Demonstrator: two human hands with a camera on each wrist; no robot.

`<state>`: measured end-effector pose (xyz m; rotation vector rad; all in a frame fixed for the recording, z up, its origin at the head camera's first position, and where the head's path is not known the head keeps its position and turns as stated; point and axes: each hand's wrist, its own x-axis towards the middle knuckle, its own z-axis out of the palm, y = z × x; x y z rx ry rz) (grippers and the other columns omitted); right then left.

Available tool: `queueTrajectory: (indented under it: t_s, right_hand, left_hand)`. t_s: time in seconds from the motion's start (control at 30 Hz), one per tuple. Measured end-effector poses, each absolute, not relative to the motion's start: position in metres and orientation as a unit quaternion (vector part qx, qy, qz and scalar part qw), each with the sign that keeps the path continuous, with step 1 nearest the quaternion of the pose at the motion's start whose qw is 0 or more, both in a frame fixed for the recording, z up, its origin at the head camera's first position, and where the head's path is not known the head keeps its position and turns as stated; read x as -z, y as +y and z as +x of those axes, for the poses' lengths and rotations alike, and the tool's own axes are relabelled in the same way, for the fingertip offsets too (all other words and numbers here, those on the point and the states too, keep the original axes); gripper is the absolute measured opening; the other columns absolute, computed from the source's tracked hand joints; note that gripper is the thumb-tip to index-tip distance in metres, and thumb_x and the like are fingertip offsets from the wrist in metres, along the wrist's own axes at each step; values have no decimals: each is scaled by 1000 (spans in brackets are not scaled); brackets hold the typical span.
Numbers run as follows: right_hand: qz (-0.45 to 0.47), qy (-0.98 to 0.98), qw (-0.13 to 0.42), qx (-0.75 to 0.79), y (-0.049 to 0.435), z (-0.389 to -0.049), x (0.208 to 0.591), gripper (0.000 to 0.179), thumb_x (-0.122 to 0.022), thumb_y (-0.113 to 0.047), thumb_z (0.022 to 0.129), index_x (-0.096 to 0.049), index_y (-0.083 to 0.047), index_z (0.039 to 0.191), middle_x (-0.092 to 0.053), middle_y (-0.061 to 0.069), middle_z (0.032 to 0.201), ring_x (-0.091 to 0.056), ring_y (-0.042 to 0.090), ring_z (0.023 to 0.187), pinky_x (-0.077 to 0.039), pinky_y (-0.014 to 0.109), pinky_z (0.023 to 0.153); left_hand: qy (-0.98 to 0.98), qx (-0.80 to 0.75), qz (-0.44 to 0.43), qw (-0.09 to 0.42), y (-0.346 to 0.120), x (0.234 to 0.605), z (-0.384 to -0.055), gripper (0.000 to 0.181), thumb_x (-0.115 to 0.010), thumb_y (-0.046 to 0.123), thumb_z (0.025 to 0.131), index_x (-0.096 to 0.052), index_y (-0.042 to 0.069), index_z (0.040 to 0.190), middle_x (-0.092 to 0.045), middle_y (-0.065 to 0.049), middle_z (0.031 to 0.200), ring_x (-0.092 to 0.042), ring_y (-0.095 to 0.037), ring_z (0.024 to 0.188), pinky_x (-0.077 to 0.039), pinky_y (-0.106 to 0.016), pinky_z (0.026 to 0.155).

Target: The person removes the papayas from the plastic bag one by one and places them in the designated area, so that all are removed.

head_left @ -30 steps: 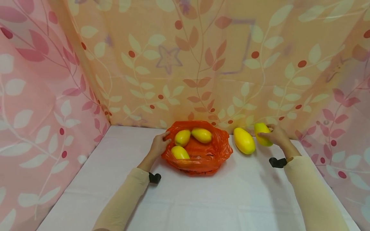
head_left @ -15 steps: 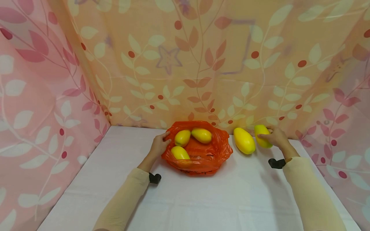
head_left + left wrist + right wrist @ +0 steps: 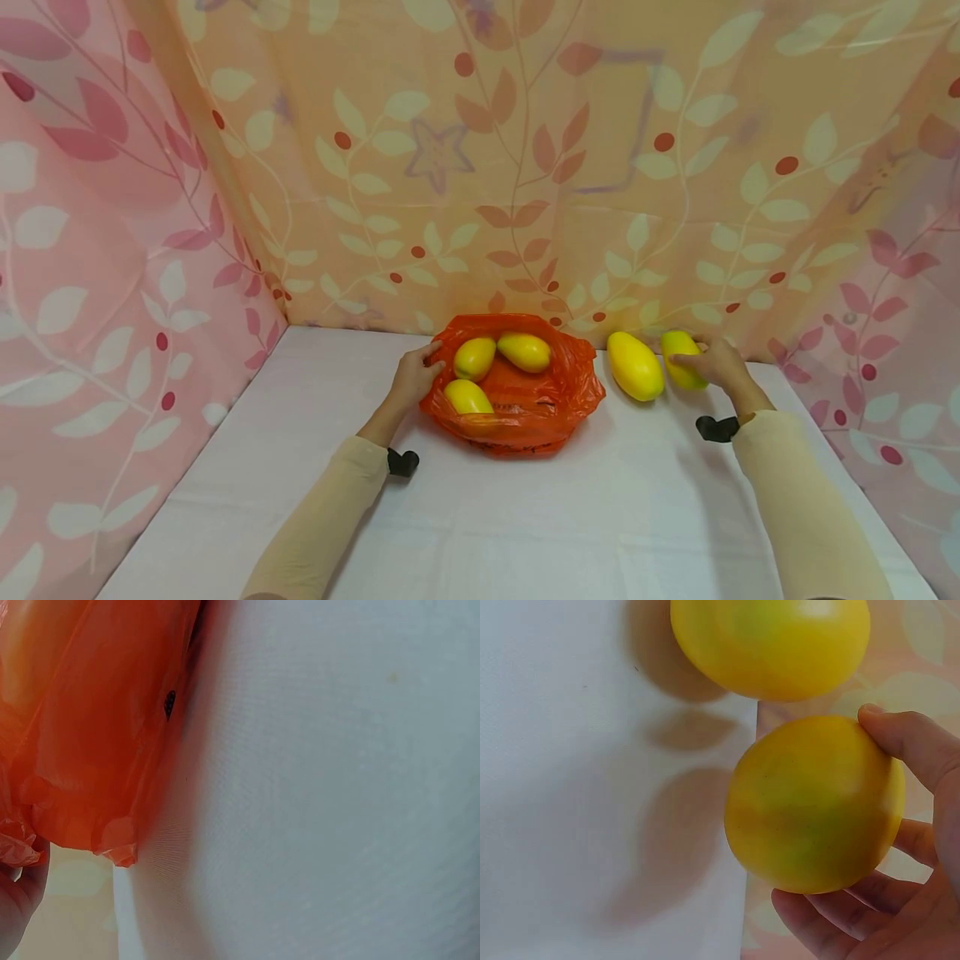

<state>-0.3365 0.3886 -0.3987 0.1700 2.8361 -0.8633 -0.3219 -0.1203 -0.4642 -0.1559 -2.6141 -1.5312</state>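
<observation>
An orange-red plastic bag (image 3: 517, 429) lies with its mouth spread on the white table, several black marks printed on its side. Three yellow mangoes (image 3: 523, 352) are visible inside it. My left hand (image 3: 411, 377) pinches the bag's left rim; in the left wrist view the fingers (image 3: 34, 881) meet the crumpled plastic edge. To the right of the bag another mango (image 3: 635, 367) lies on the table. Beside it, my right hand (image 3: 718, 365) grips one more mango (image 3: 814, 806), thumb on one side and fingers on the other. Whether that mango touches the table cannot be told.
A white cloth covers the table (image 3: 555, 517). Orange flowered fabric (image 3: 510, 167) rises along its back edge, close behind the bag and mangoes. Pink leafy fabric walls (image 3: 97, 292) stand at both sides.
My right hand has come down slightly with the mango in its grip. The left hand, the bag and the other mangoes look the same.
</observation>
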Motion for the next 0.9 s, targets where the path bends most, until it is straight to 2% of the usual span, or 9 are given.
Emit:
queueTrajectory:
  t_s: [0.23,0.63,0.77,0.9]
  right_hand:
    - [59,948,93,300,390,-338,404,88,-59,-53,92,-26,4,151,-35,36,141,-41,49,115,-38,62,105]
    - [51,942,100,316,389,-341,419,75,-61,-45,93,-32,-7,151,-28,33,150,-35,52,124,-31,67,108]
    - [51,943,105,311,388,-342,420,76,-60,-45,93,-32,-4,151,-28,34,150,-36,52,123,-31,67,108]
    - [60,947,115,295,389,-341,419,80,-57,-48,94,-31,6,147,-34,36,144,-40,50,117,-34,65,107]
  left_hand:
    - [-861,503,-55,57,-121,464,-322,46,-61,7,94,-53,0,138,-54,-23,139,-50,-36,131,-42,-49,108]
    - [-862,502,-49,52,-120,464,-321,46,-61,7,94,-52,1,139,-54,-23,139,-51,-36,130,-43,-49,108]
    - [-863,501,-46,46,-121,465,-322,47,-61,8,94,-52,1,139,-54,-23,140,-50,-36,131,-42,-49,109]
    - [-862,504,-43,39,-121,465,-324,47,-61,9,94,-52,3,140,-53,-22,141,-49,-36,132,-41,-49,110]
